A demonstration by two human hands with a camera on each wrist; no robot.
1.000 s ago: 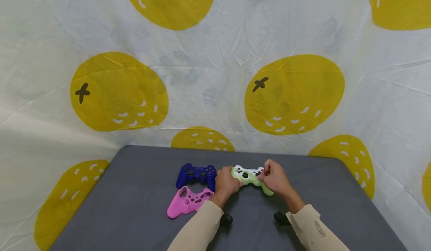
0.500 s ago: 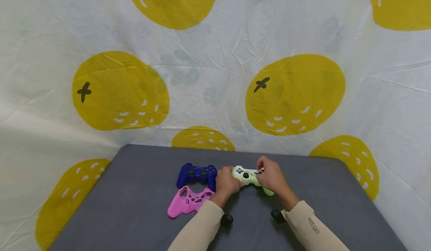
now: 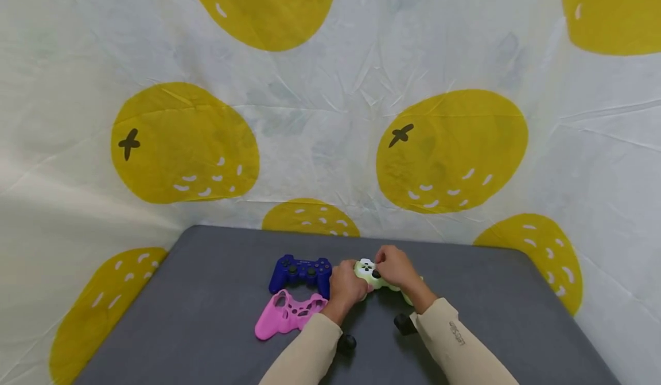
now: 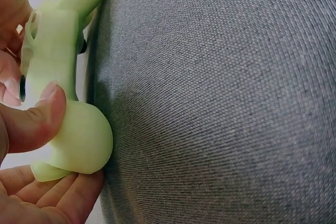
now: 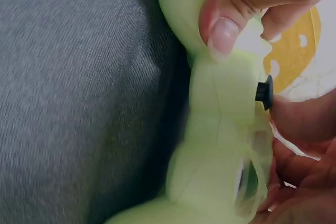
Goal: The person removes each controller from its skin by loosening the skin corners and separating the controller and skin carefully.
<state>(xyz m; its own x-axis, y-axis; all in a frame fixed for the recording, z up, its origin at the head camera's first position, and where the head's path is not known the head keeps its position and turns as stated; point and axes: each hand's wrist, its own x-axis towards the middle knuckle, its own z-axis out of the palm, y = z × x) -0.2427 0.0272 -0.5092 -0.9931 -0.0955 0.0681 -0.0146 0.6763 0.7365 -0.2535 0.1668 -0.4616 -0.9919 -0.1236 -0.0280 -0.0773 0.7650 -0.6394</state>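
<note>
A white game controller (image 3: pixel 366 262) sits partly inside a light-green silicone cover (image 4: pixel 79 137), low over the grey tabletop. My left hand (image 3: pixel 348 282) grips its left handle through the cover, thumb on the near side and fingers underneath. With curled fingers, my right hand (image 3: pixel 396 268) pinches at the cover's edge along the middle of the controller's face. Its thumb (image 5: pixel 299 121) is right at a black thumbstick (image 5: pixel 265 93) that sticks out of the cover. Closer to the right handle, a round opening in the cover (image 5: pixel 251 182) shows in the right wrist view. My right hand hides the controller's right-side buttons.
A dark blue game controller (image 3: pixel 301 271) lies just left of my left hand. In front of it lies a pink silicone cover (image 3: pixel 289 314), partly behind my left sleeve (image 3: pixel 304 347). The grey table (image 3: pixel 217 293) ends at a patterned cloth backdrop (image 3: pixel 320 144).
My right hand has moved left along the controller, from the right-side buttons to the middle, and now covers them. My left hand keeps its grip; the blue controller and pink cover stay put.
</note>
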